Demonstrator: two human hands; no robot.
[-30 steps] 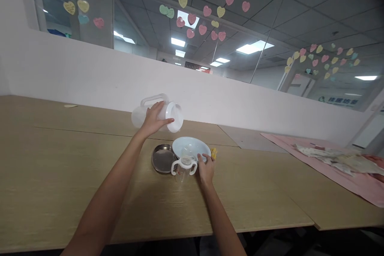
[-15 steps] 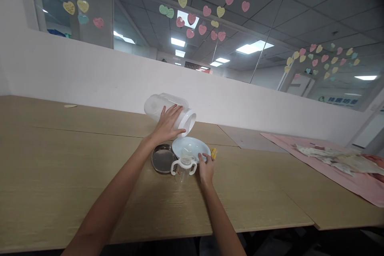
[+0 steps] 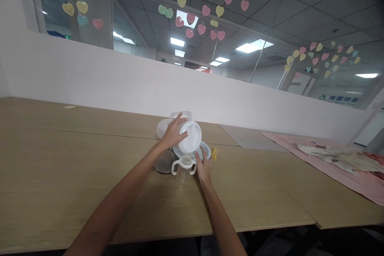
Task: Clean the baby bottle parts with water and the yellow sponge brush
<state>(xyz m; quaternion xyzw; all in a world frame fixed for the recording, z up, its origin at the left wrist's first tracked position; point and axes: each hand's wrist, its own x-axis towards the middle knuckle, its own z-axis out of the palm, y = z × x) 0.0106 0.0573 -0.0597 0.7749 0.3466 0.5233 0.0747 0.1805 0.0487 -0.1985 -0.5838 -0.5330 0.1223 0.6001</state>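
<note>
My left hand (image 3: pixel 174 133) is wrapped round a clear plastic jug (image 3: pixel 162 127) with a white lid (image 3: pixel 192 137). The jug lies tilted on its side over a white bowl (image 3: pixel 207 149), its lid toward me and hiding much of the bowl. My right hand (image 3: pixel 204 166) grips the bowl's right rim with thumb and fingers. In front of the bowl stands a clear baby bottle (image 3: pixel 181 174) with two white handles. Partly under my left wrist sits a round metal dish (image 3: pixel 165 163). A small yellow thing (image 3: pixel 214 153) shows just right of the bowl.
The wooden table (image 3: pixel 90 176) runs along a white wall (image 3: pixel 90 80) with glass above it. On the right lies a pink cloth (image 3: pixel 324 168) with crumpled fabric (image 3: pixel 345 158) on it. A flat pale piece (image 3: pixel 71 107) lies at the back left.
My left hand has lowered the jug and turned it, so its lid faces me and covers more of the bowl. My right hand stays at the bowl's rim.
</note>
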